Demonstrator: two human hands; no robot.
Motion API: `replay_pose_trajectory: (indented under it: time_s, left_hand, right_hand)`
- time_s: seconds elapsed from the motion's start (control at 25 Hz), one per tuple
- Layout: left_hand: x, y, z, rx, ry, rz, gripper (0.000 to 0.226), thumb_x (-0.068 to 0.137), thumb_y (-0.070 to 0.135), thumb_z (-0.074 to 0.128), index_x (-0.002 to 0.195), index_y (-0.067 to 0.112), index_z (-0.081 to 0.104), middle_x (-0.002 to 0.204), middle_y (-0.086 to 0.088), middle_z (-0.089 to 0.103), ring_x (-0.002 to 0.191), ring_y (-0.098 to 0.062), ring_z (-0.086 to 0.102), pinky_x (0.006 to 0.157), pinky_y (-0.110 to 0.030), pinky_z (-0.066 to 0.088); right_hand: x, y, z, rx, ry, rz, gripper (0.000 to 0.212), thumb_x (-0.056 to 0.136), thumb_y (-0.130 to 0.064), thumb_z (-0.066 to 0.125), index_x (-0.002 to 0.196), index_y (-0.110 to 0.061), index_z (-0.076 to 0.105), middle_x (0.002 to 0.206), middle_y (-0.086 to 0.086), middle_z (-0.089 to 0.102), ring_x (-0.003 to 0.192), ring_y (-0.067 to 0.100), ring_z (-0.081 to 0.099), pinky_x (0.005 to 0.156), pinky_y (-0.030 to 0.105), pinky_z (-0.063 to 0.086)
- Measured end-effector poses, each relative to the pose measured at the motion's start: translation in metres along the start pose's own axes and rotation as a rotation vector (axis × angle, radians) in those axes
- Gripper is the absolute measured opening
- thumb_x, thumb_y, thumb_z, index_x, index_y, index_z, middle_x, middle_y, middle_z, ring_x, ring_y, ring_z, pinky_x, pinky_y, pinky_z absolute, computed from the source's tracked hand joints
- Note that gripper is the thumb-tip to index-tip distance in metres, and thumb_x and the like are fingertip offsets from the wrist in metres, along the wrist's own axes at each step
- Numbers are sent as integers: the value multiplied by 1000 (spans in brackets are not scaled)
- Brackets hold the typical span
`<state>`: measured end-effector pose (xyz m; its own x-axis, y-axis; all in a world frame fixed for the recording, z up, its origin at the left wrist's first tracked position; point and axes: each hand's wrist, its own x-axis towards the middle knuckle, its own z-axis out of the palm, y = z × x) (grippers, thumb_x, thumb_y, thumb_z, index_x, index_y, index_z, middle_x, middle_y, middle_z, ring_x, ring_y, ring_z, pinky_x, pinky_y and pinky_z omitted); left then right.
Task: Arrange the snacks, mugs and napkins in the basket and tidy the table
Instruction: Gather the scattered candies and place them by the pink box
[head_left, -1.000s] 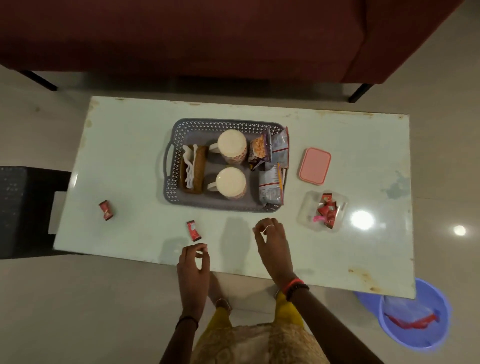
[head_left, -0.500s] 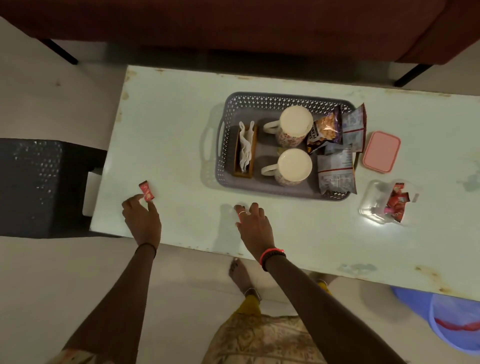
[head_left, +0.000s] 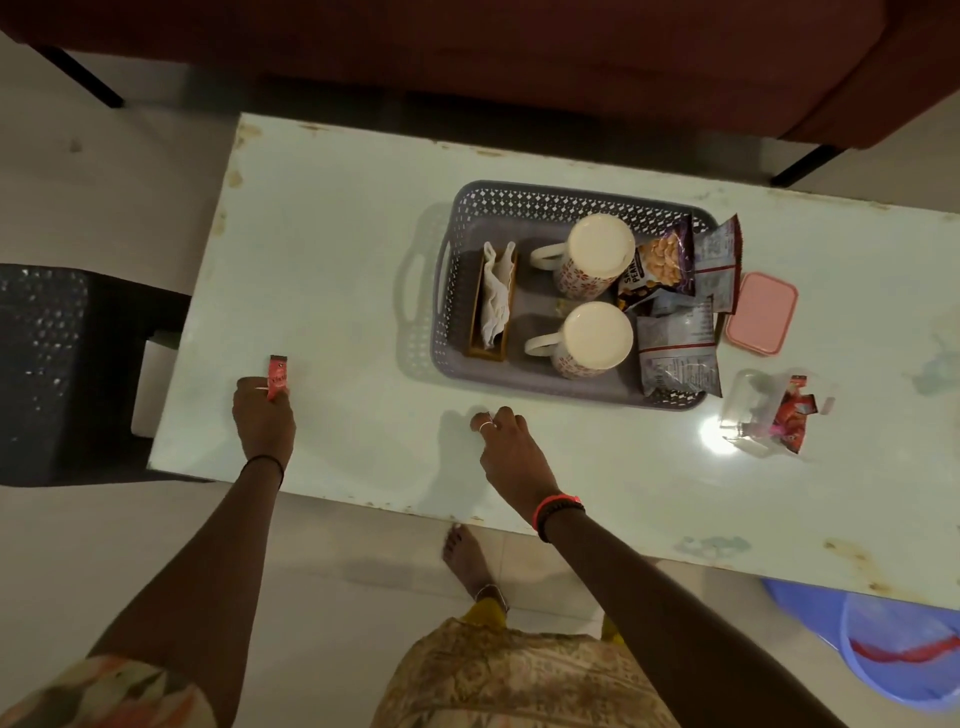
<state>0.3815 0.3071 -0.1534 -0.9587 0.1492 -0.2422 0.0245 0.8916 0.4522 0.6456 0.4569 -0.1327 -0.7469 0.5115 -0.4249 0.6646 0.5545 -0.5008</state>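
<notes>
With mugs (head_left: 597, 254), napkins (head_left: 496, 296) and snack packets (head_left: 675, 348) already in the basket (head_left: 519, 200), my left hand (head_left: 262, 415) pinches a stray red candy (head_left: 278, 375) at the table's (head_left: 337, 234) left edge, my right hand (head_left: 506, 447) curled, contents unclear.

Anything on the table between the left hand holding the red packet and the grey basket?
No. In the head view, the table is bare between the left hand, pinching the red packet, and the grey basket; only the basket's shadow falls there.

home lounge: sofa (head_left: 519, 62), coffee table (head_left: 337, 270)
</notes>
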Motion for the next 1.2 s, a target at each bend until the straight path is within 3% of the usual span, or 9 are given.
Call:
replay_pose_trajectory:
  time_s: [0.24, 0.48, 0.64, 0.8, 0.88, 1.04, 1.2]
  left_hand:
    - [-39, 14, -3, -73, -62, 22, 14, 88, 9, 55, 89, -5, 58, 98, -26, 60, 92, -39, 57, 80, -41, 41]
    - [-140, 39, 17, -80, -331, 259, 5, 87, 10, 57, 83, 10, 57, 81, -10, 59, 76, -28, 58, 69, -31, 39]
    - [-208, 75, 45, -110, -545, 411, 11, 88, 17, 59, 90, 27, 54, 83, 5, 60, 74, -5, 58, 69, -19, 44]
    - [-269, 122, 80, -98, -750, 466, 19, 88, 30, 59, 98, 38, 45, 86, 19, 60, 79, 11, 59, 67, -4, 47]
    - [-298, 156, 100, -94, -809, 514, 16, 88, 32, 59, 97, 34, 46, 86, 17, 61, 78, 9, 60, 68, -8, 49]
    - [-345, 230, 136, -153, -873, 596, 14, 89, 30, 58, 97, 24, 49, 91, 3, 66, 81, -6, 62, 72, -20, 52]
    - [-368, 294, 168, -218, -851, 601, 15, 90, 26, 57, 100, 19, 49, 93, -3, 66, 82, -12, 62, 69, -18, 49]
  right_hand:
    - [-10, 2, -27, 244, 125, 170, 35, 85, 3, 47, 120, -5, 50, 116, 11, 58, 108, 25, 53, 89, 33, 51]
    - [-32, 14, -68, 505, 221, 226, 20, 86, -4, 52, 103, -14, 50, 109, 5, 61, 99, 22, 57, 84, 36, 54]
    - [-45, 44, -108, 554, 367, 232, 17, 87, -6, 57, 93, -20, 50, 92, -2, 59, 85, 15, 56, 75, 22, 45]
    - [-65, 100, -147, 594, 561, 324, 8, 89, -6, 58, 96, -9, 58, 86, 0, 59, 78, 16, 56, 66, 19, 43]
    - [-75, 136, -167, 616, 644, 389, 9, 90, -6, 58, 98, -7, 60, 88, 4, 62, 80, 21, 59, 67, 21, 45]
    - [-93, 205, -195, 638, 758, 588, 19, 92, -10, 57, 108, -4, 65, 105, 15, 64, 93, 30, 63, 83, 39, 54]
    - [-113, 249, -211, 744, 797, 652, 2, 90, -13, 61, 91, -11, 61, 81, 3, 66, 81, 26, 67, 64, 15, 45]
